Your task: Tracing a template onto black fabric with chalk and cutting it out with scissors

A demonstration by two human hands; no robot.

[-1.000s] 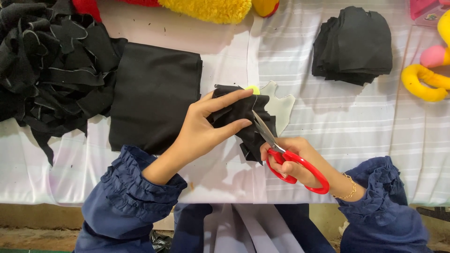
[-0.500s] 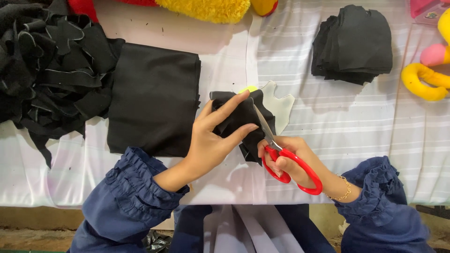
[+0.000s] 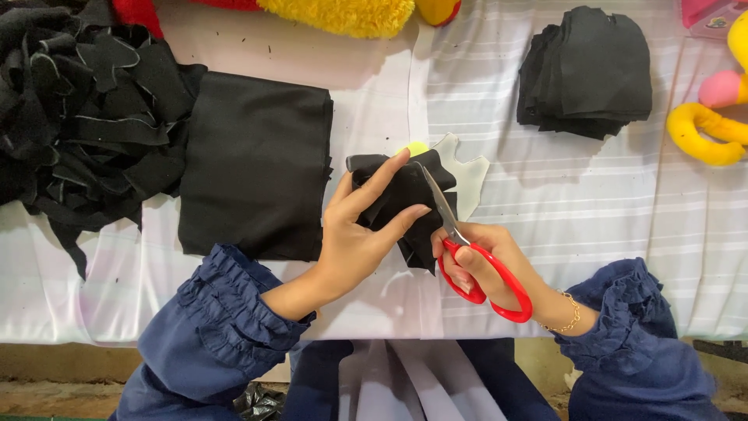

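Observation:
My left hand (image 3: 357,234) grips a small black fabric piece (image 3: 405,199), thumb and fingers pinching it above the white striped tablecloth. My right hand (image 3: 487,261) holds red-handled scissors (image 3: 475,261); their blades run up along the right edge of the fabric piece. A white template piece (image 3: 467,171) lies under the fabric, with a bit of yellow-green showing at its top edge. Both arms wear dark blue ruffled sleeves.
A folded black cloth (image 3: 261,168) lies left of my hands. A heap of black fabric scraps (image 3: 78,109) fills the far left. A stack of cut black pieces (image 3: 592,70) sits at upper right. Plush toys in yellow (image 3: 339,12), red and pink (image 3: 717,117) line the edges.
The scissors have moved up along the fabric's right edge. My left hand has turned and re-gripped the black piece, shifting slightly toward me.

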